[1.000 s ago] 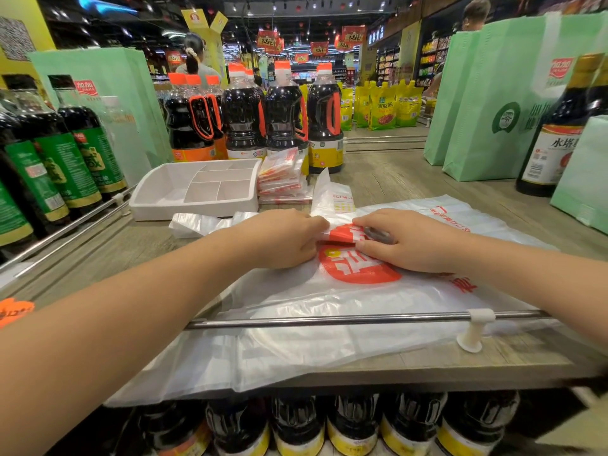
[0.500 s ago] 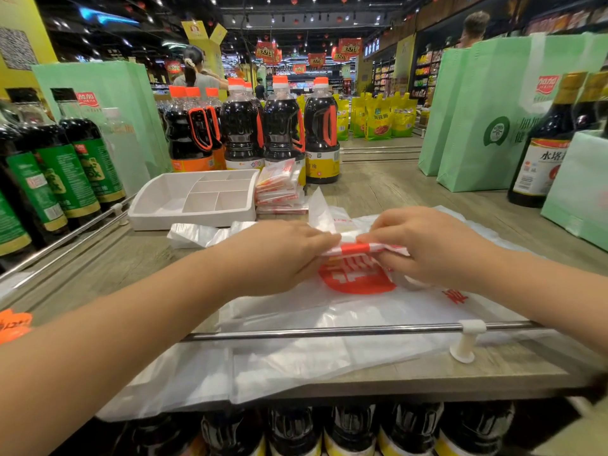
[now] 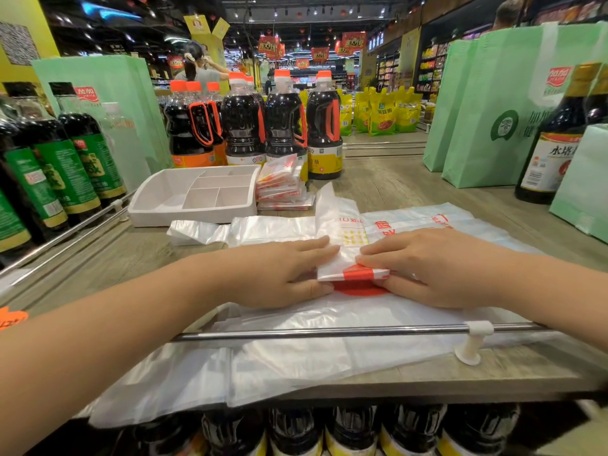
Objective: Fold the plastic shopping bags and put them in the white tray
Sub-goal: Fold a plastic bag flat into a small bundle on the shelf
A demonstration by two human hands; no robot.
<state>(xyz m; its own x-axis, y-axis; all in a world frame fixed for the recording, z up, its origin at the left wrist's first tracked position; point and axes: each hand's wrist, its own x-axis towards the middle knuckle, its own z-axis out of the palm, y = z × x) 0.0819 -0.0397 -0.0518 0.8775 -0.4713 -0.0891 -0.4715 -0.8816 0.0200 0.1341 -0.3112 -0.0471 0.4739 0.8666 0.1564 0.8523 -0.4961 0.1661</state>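
The bag (image 3: 378, 311) lies spread on the wooden shelf (image 3: 411, 189), its near edge hanging under the rail (image 3: 329, 332) and over the shelf front. Both hands rest on its middle, where a white-and-red fold (image 3: 353, 273) sits between them. The left hand (image 3: 279, 274) lies flat with straight fingers pressing the fold's left end, its thumb spread below. The right hand (image 3: 437, 268) does the same at the right end, fingertips nearly touching the left's. The tray (image 3: 184, 210) stands well behind the left hand, with a stack of folded bags (image 3: 283, 182) touching its right side and a loose bag (image 3: 214, 230) lying just in front. Dark bottles (image 3: 286, 126) stand behind.
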